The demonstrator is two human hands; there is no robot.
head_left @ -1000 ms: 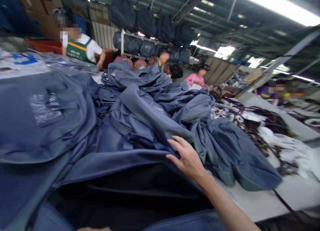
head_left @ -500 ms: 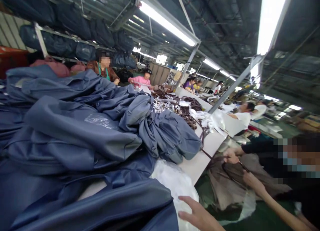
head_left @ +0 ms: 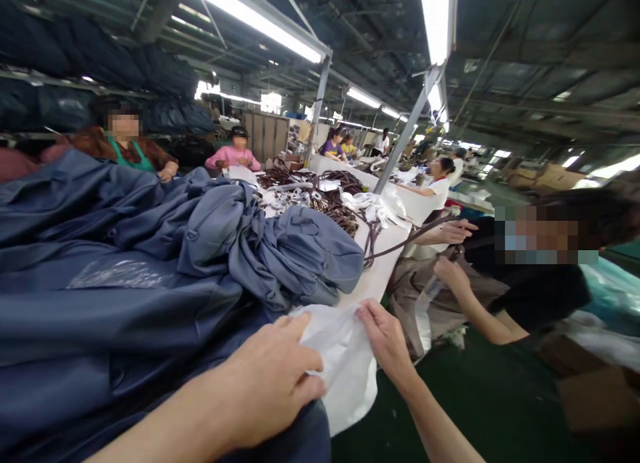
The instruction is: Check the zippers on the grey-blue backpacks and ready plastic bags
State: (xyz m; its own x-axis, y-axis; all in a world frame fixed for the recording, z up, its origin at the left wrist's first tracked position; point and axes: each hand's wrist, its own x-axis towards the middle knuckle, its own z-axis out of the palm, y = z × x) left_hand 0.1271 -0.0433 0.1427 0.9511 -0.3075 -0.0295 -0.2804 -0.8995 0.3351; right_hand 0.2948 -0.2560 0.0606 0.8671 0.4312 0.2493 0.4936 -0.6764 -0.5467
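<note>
My right hand (head_left: 384,336) pinches the upper right edge of a thin white sheet (head_left: 345,376), paper or plastic, which hangs over the table's front edge. My left hand (head_left: 270,373) reaches across the sheet's left side, fingers apart and partly bent; it appears to touch the sheet without gripping it. Navy blue bags (head_left: 165,316) of smooth material lie heaped to the left, under and beyond my left forearm. Creased clear plastic (head_left: 120,274) shows on one of them.
A co-worker (head_left: 530,283) sits close on the right, handling a dark strap (head_left: 405,241) and brown cloth (head_left: 425,289). Brown straps and metal fittings (head_left: 320,209) are piled farther along the white table (head_left: 373,276). A slanted post (head_left: 407,129) rises behind. Other people work beyond.
My left hand has come into view over the white sheet. My right hand has moved up and now holds the sheet's edge. The view has swung right.
</note>
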